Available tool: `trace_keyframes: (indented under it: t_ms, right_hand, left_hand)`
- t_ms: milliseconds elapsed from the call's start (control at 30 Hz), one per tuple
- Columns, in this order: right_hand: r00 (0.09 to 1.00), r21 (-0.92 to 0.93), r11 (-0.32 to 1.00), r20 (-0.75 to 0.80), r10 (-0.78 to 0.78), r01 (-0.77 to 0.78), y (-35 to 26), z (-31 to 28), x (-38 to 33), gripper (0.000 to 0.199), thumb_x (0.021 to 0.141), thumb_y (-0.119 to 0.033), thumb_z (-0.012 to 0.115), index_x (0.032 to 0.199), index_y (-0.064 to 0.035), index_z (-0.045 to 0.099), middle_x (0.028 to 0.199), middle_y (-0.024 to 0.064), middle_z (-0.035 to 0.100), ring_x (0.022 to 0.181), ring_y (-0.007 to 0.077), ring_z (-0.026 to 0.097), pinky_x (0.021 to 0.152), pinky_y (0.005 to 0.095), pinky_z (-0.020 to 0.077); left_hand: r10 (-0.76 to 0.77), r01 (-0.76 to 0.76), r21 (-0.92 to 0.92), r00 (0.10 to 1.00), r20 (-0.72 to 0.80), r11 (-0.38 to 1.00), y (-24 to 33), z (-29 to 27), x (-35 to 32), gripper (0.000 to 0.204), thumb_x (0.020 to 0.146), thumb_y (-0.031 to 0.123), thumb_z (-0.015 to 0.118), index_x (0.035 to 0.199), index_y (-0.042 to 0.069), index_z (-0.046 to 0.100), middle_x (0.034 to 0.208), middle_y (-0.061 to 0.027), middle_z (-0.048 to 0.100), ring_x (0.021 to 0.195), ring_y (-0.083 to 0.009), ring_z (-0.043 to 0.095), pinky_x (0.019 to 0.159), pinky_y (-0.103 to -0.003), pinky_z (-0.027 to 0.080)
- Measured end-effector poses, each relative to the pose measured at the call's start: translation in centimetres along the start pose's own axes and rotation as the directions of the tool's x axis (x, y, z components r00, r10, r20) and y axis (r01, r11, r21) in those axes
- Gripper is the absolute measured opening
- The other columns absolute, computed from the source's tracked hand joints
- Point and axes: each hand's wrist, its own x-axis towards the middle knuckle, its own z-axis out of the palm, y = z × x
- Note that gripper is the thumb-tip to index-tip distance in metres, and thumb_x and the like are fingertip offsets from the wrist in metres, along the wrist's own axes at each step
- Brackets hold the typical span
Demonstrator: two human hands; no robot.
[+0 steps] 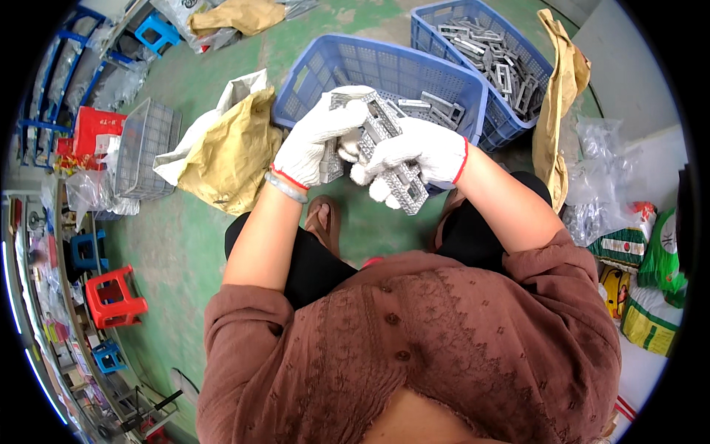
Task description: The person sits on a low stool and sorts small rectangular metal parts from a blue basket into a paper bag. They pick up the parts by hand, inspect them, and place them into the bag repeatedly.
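My left hand (314, 137), in a white knit glove with a red cuff, is closed round grey rectangular metal parts; the end of one part (330, 166) shows below its palm. My right hand (433, 152), gloved alike, grips a long slotted grey metal part (405, 191) that slants down between the hands. Another part (381, 118) rises between the fingers of both hands. How many pieces each holds is partly hidden by the gloves. Just beyond the hands stands a blue plastic crate (314, 59) with several similar parts (441, 111) lying in it.
A second blue crate (534, 118), heaped with grey parts, stands at the far right. Woven sacks (222, 163) lie left of the near crate, and another sack (555, 96) hangs at the right. A red stool (117, 297) and a grey basket (148, 148) are on the left.
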Motion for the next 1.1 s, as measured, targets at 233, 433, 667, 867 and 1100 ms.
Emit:
trace_keyframes:
  t_ms: [233, 433, 667, 867, 1100]
  right_hand:
    - [0.995, -0.023, 0.996, 0.044, 0.085, -0.084, 0.2, -0.2, 0.9, 0.041, 0.1, -0.042, 0.055, 0.122, -0.0069, 0.06, 0.092, 0.0148, 0.07, 0.068, 0.0278, 0.071, 0.053, 0.041, 0.0603]
    - [0.988, 0.045, 0.993, 0.117, 0.103, -0.109, 0.2, -0.7, 1.5, 0.06, 0.101, -0.065, 0.037, 0.123, -0.0125, 0.056, 0.094, 0.0184, 0.069, 0.068, 0.0318, 0.071, 0.052, 0.046, 0.0618]
    - [0.986, -0.273, 0.961, -0.166, -0.014, -0.032, 0.0, 0.3, 1.1, 0.044, 0.104, -0.042, 0.049, 0.129, -0.0057, 0.05, 0.103, 0.0159, 0.067, 0.06, 0.0218, 0.069, 0.047, 0.0352, 0.0603]
    - [0.901, -0.771, 0.634, -0.232, -0.366, 0.06, 0.2, 1.5, 0.2, 0.069, 0.078, -0.031, 0.087, 0.134, -0.006, 0.056, 0.095, 0.0078, 0.067, 0.065, 0.0106, 0.063, 0.059, 0.0257, 0.0511]
    - [0.757, -0.981, 0.179, -0.065, -0.65, 0.07, 1.0, 0.7, 1.0, 0.059, 0.08, -0.049, 0.08, 0.121, -0.0083, 0.068, 0.104, 0.0122, 0.071, 0.088, 0.0265, 0.069, 0.08, 0.035, 0.0533]
  left_hand:
    - [0.007, -0.013, -0.122, 0.999, -0.045, 0.992, -1.1, 0.4, 0.3, 0.038, 0.095, 0.016, 0.064, 0.13, 0.004, 0.054, 0.11, -0.0122, 0.067, 0.092, -0.0175, 0.067, 0.073, -0.028, 0.058]
    - [0.128, -0.177, -0.217, 0.967, -0.221, 0.96, -0.8, -3.3, 0.6, 0.046, 0.097, 0.026, 0.058, 0.131, -0.005, 0.055, 0.117, -0.0245, 0.066, 0.1, -0.0319, 0.069, 0.087, -0.044, 0.06]
    - [0.226, -0.32, -0.203, 0.897, -0.381, 0.926, -1.2, -4.2, 0.3, 0.027, 0.098, 0.018, 0.058, 0.119, 0.0, 0.059, 0.111, -0.0237, 0.068, 0.096, -0.0314, 0.069, 0.071, -0.038, 0.06]
    - [0.186, -0.325, -0.26, 0.876, -0.445, 0.909, -0.6, -3.3, -0.6, 0.025, 0.099, 0.017, 0.06, 0.119, 0.002, 0.056, 0.106, -0.0196, 0.065, 0.084, -0.0245, 0.066, 0.061, -0.031, 0.056]
    - [0.156, -0.309, -0.28, 0.875, -0.458, 0.909, -0.9, -3.0, -0.8, 0.028, 0.1, 0.02, 0.061, 0.117, -0.001, 0.054, 0.101, -0.0206, 0.064, 0.071, -0.0174, 0.058, 0.061, -0.027, 0.053]
